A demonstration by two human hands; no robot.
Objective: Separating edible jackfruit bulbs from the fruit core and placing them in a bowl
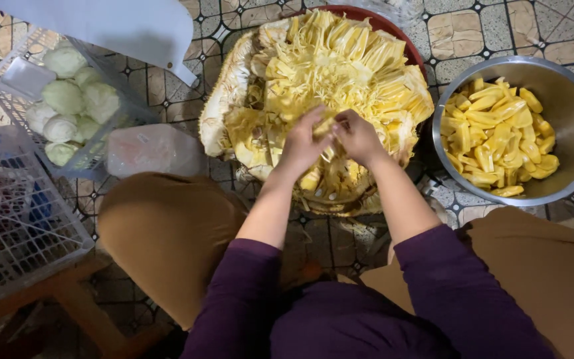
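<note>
Purple sleeves [247, 292] and tan-clad knees [167, 233] fill the lower frame; person sits over a tiled floor [473, 26].

Left hand [302, 143] and right hand [360, 138] meet over the opened jackfruit [313, 73], which rests in a red basin [400, 33] straight ahead. Both hands curl closed, fingertips pinching one yellow pod [327, 126] between them, at the near edge of the fruit flesh. Pod sits directly under the fingertips, touching both hands; rest of the fruit lies beyond and around them.

Steel bowl [569, 86] of cleaned pods [496, 136] stands to the right, near the basin. White crate [8, 86] of pale round items [64, 96] to the left; second crate [14, 219] nearer on the left.

Risks, as judged: sticky fibres may resist, so the pod could tear rather than come free whole. Slippery grip could drop it onto the floor between basin and bowl. A hard pull could tip the heavy fruit in its basin.
</note>
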